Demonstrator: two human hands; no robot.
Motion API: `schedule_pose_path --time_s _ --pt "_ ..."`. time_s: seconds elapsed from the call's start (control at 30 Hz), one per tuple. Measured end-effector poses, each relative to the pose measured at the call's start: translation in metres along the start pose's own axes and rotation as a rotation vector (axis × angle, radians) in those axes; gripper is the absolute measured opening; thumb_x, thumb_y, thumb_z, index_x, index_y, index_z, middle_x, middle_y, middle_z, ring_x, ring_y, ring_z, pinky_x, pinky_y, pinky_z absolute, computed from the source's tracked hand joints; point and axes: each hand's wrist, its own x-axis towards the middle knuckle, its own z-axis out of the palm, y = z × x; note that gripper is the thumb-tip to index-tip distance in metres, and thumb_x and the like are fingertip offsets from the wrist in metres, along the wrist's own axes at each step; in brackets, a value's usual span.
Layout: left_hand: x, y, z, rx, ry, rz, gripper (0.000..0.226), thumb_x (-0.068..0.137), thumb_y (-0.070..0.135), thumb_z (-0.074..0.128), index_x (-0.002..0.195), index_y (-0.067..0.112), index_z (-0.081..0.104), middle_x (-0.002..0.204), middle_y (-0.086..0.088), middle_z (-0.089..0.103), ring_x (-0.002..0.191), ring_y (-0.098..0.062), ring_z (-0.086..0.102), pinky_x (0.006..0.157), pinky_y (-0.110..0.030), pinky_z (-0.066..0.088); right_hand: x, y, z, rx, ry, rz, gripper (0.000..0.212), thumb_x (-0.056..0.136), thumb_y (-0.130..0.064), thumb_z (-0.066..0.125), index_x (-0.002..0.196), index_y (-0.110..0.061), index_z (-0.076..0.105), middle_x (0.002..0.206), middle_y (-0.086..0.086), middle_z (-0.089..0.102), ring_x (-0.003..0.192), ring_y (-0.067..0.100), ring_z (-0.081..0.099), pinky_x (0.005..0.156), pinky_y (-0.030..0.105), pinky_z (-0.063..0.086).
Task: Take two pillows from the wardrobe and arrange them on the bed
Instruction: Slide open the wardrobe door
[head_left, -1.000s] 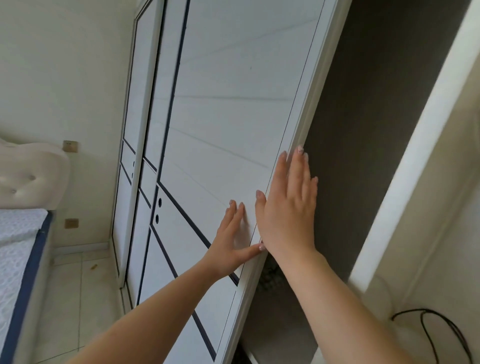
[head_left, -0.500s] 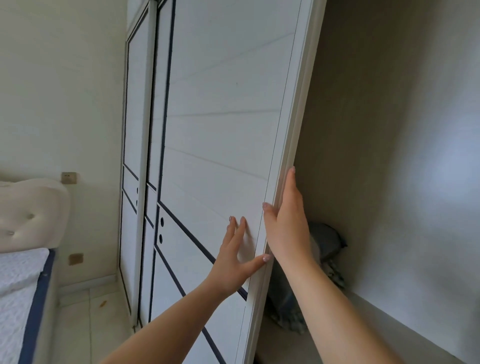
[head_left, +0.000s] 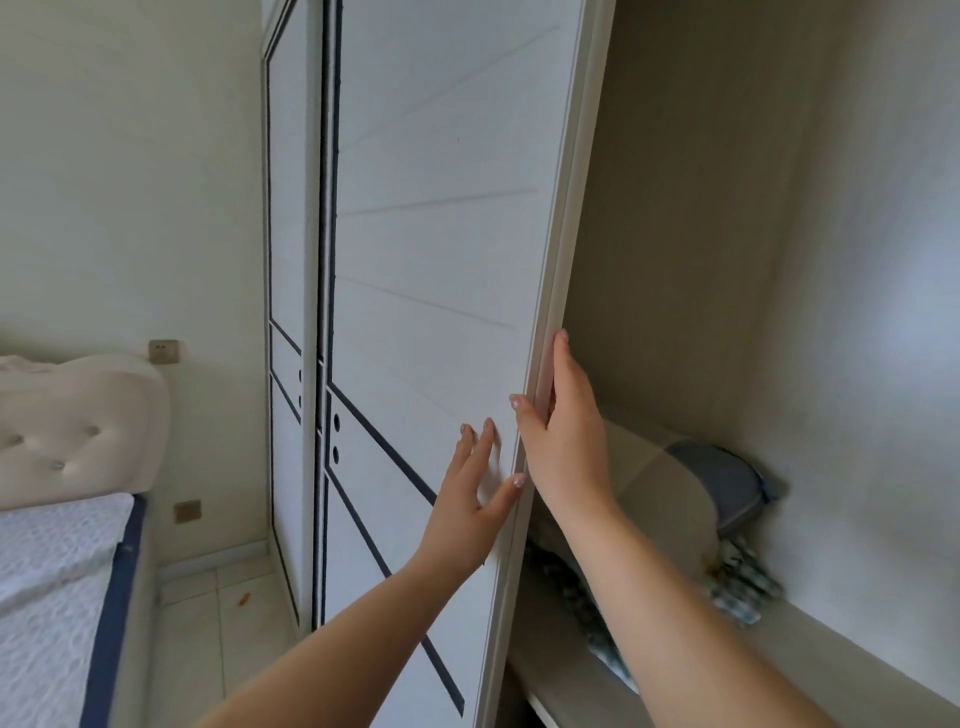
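Note:
A white sliding wardrobe door with dark trim fills the middle of the view. My left hand presses flat on the door's face near its right edge, fingers straight. My right hand lies along the door's edge, thumb on the front and straight fingers behind it. Inside the open wardrobe, a beige and grey pillow lies on the shelf, with patterned blue-green fabric under it. My right forearm hides part of the pillow. The bed with a white quilted cover is at the lower left.
A tufted cream headboard stands at the left against the wall. Another wardrobe door is further back. Tiled floor runs between bed and wardrobe. The wardrobe's inner wall rises on the right.
The door has slid left, opening the wardrobe wider and revealing the pillow on the shelf. My right hand has shifted from the door's face onto its edge.

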Motion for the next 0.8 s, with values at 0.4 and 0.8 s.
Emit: schedule_pose_path --time_s 0.4,0.8 --pt "0.048 -0.039 -0.026 0.043 0.129 -0.010 0.057 0.095 0.032 0.049 0.146 0.038 0.024 0.158 0.010 0.023 0.146 -0.007 0.014 0.102 -0.007 0.018 0.047 0.042 0.064 0.101 -0.049 -0.012 0.071 0.086 -0.032 0.061 0.145 -0.020 0.024 0.149 -0.002 0.036 0.138 0.014 0.031 0.100 0.016 0.024" --pt "0.094 -0.073 -0.056 0.049 0.146 -0.016 0.051 0.096 0.029 0.049 0.131 0.051 0.019 0.157 0.009 0.026 0.146 -0.008 0.014 0.076 0.014 0.022 0.085 0.063 0.115 0.024 -0.156 -0.052 0.075 0.086 -0.037 0.060 0.147 -0.023 0.018 0.158 0.002 0.014 0.145 0.019 0.011 0.112 0.030 0.017"
